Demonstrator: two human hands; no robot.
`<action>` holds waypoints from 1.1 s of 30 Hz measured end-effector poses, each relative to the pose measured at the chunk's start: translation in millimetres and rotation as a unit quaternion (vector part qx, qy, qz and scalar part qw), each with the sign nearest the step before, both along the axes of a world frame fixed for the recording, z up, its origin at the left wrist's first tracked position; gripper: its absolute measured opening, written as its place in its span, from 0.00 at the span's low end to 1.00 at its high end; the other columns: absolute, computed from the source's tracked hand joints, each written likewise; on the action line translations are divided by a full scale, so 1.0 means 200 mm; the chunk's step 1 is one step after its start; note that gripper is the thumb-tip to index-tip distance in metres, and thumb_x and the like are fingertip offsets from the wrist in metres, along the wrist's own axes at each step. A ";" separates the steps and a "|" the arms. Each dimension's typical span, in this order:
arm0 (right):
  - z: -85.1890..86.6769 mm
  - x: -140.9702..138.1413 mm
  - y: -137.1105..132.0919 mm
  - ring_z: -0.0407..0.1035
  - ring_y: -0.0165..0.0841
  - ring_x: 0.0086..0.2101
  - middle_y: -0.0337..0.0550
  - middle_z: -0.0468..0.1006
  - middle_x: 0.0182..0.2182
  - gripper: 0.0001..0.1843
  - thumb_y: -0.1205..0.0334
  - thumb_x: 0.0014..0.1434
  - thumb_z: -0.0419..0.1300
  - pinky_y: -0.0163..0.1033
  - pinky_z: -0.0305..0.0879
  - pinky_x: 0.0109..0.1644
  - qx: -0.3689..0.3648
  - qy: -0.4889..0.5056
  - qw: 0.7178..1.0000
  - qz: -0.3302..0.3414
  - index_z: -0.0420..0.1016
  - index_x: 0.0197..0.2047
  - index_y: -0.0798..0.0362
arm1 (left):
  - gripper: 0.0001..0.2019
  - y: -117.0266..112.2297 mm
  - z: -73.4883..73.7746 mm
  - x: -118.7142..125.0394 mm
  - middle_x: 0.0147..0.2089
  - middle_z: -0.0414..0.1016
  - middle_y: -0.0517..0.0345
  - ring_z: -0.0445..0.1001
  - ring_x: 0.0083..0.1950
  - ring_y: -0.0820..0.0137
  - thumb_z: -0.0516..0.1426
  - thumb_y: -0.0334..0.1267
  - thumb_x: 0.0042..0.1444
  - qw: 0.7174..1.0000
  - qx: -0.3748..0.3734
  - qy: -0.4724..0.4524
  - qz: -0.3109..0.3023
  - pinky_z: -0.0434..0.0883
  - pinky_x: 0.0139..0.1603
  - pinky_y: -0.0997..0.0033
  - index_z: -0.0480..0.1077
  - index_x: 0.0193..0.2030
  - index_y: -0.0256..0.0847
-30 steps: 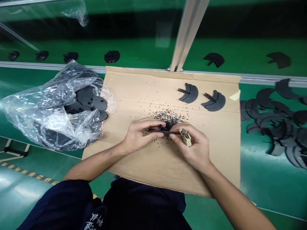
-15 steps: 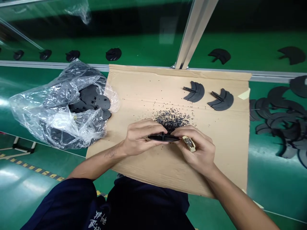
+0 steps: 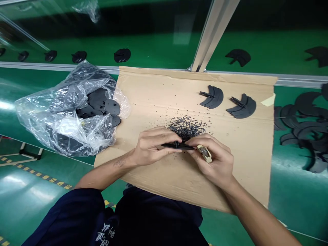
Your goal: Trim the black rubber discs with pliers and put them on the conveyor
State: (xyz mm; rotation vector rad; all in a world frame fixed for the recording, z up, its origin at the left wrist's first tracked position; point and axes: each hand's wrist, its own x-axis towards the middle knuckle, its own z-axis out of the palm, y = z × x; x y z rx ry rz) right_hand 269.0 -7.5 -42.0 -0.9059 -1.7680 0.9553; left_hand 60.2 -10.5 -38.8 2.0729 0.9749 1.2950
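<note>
Over cardboard (image 3: 251,150), pinching a black part (image 3: 183,147) with left hand (image 3: 150,148), clasping a cream tool (image 3: 205,153) with right hand (image 3: 219,162).

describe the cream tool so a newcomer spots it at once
On the green bench lies a brown cardboard sheet; above it, the right hand grips the cream tool. Its pale casing sets it apart from the black part in the left hand.

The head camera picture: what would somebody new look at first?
Probably the black scraps in the middle of the cardboard. Nearer, the left hand holds a thin black part, the right hand a cream-coloured tool. A shiny plastic bag of black discs lies at the left.
</note>
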 end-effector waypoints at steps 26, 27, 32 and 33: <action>0.00 0.02 0.01 0.75 0.31 0.36 0.43 0.78 0.36 0.12 0.77 0.58 0.63 0.38 0.73 0.39 0.035 0.041 0.997 0.064 0.77 0.41 0.51 | 0.13 0.04 -0.02 -0.02 0.37 0.78 0.52 0.77 0.37 0.73 0.64 0.46 0.61 0.918 -0.339 -0.137 -0.156 0.73 0.37 0.76 0.79 0.39 0.36; 0.00 0.02 0.01 0.75 0.32 0.36 0.43 0.78 0.35 0.11 0.76 0.58 0.63 0.38 0.73 0.39 0.031 0.039 0.997 0.066 0.77 0.41 0.51 | 0.12 0.04 -0.02 -0.02 0.37 0.77 0.52 0.76 0.37 0.73 0.64 0.46 0.60 0.911 -0.347 -0.144 -0.172 0.73 0.37 0.77 0.79 0.38 0.36; 0.01 0.01 0.00 0.75 0.32 0.34 0.44 0.79 0.35 0.08 0.73 0.59 0.64 0.38 0.72 0.37 0.007 0.028 0.998 0.063 0.77 0.39 0.51 | 0.15 0.04 -0.03 -0.02 0.37 0.77 0.52 0.76 0.36 0.73 0.64 0.48 0.60 0.894 -0.371 -0.155 -0.199 0.73 0.37 0.75 0.79 0.37 0.36; 0.01 0.00 0.00 0.75 0.32 0.34 0.43 0.79 0.34 0.07 0.72 0.60 0.64 0.38 0.72 0.36 0.007 0.025 0.998 0.052 0.77 0.39 0.51 | 0.16 0.04 -0.03 -0.01 0.37 0.77 0.52 0.76 0.37 0.72 0.62 0.50 0.61 0.897 -0.368 -0.159 -0.188 0.73 0.38 0.75 0.79 0.38 0.36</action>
